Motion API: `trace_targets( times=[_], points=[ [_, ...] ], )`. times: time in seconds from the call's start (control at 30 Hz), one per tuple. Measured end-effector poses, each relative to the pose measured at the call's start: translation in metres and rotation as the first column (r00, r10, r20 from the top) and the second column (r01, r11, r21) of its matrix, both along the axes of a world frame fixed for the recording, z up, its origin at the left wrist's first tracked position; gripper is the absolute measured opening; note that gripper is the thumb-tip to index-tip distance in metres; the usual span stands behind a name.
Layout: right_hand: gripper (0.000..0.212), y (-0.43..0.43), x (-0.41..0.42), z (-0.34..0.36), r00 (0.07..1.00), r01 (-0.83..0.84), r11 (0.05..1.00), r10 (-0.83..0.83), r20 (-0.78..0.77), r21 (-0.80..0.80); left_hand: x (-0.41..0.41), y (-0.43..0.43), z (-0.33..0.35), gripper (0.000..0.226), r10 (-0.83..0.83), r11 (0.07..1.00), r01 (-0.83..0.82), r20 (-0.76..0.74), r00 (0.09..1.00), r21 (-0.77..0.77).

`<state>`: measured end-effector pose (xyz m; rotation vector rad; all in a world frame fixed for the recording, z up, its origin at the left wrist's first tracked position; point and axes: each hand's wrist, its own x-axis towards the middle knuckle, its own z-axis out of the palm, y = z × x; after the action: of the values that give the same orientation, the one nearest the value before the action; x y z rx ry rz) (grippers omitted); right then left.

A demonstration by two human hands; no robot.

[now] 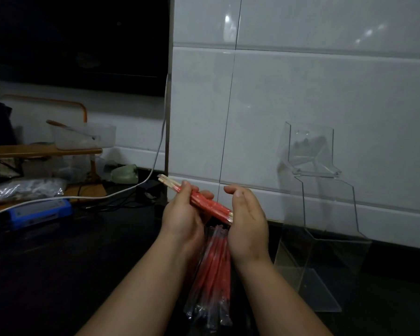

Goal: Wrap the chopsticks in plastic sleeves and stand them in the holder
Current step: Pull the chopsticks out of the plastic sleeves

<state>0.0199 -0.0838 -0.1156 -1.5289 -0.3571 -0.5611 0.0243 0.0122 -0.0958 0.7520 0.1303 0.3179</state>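
Note:
My left hand (182, 214) grips a bundle of chopsticks (205, 202) in red sleeves, held slanted above the dark counter. Pale wooden tips stick out at the upper left. My right hand (246, 215) is open, its palm pressed flat against the bundle's lower right ends. Below my hands lies a pile of red and clear plastic sleeves (212, 272) on the counter. A clear acrylic holder (323, 229) stands to the right against the white tiled wall.
A white cable (153, 170) runs across the counter at left. A blue device (41, 212), a wooden rack (44, 151) with a plastic tub (83, 137), and bagged items (22, 189) crowd the far left. A dark appliance (78, 42) fills the upper left.

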Motion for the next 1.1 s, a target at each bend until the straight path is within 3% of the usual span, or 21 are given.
trace_targets(
  times=[0.17, 0.47, 0.63, 0.83, 1.0, 1.1],
  points=[
    [0.028, -0.001, 0.002, 0.000, 0.999, 0.028, 1.000, -0.027, -0.023, 0.012, -0.006, -0.006, -0.001, 0.032, -0.026, 0.995, 0.026, 0.007, 1.000, 0.098],
    [0.038, -0.001, 0.014, -0.014, 0.993, 0.089, 0.996, -0.090, -0.081, -0.022, -0.016, -0.029, -0.004, 0.043, -0.041, 0.968, 0.021, 0.076, 0.996, 0.248],
    [0.028, -0.005, 0.012, -0.008, 0.991, 0.025, 0.992, -0.008, -0.135, 0.124, -0.015, -0.029, -0.007, 0.036, -0.035, 0.959, 0.011, 0.078, 0.996, 0.284],
    [0.028, -0.004, 0.007, -0.005, 0.990, 0.042, 0.989, -0.022, -0.142, 0.144, -0.015, -0.032, -0.011, 0.035, -0.056, 0.952, 0.030, 0.078, 0.995, 0.306],
    [0.018, -0.005, 0.010, -0.002, 0.985, 0.000, 0.996, 0.016, -0.173, 0.090, -0.017, -0.026, -0.004, 0.040, -0.039, 0.968, 0.003, 0.140, 0.989, 0.250],
    [0.015, -0.007, 0.007, 0.001, 0.994, -0.001, 0.999, 0.005, -0.105, 0.033, -0.014, -0.008, 0.000, 0.033, -0.007, 0.923, -0.063, 0.179, 0.984, 0.379]
  ],
)
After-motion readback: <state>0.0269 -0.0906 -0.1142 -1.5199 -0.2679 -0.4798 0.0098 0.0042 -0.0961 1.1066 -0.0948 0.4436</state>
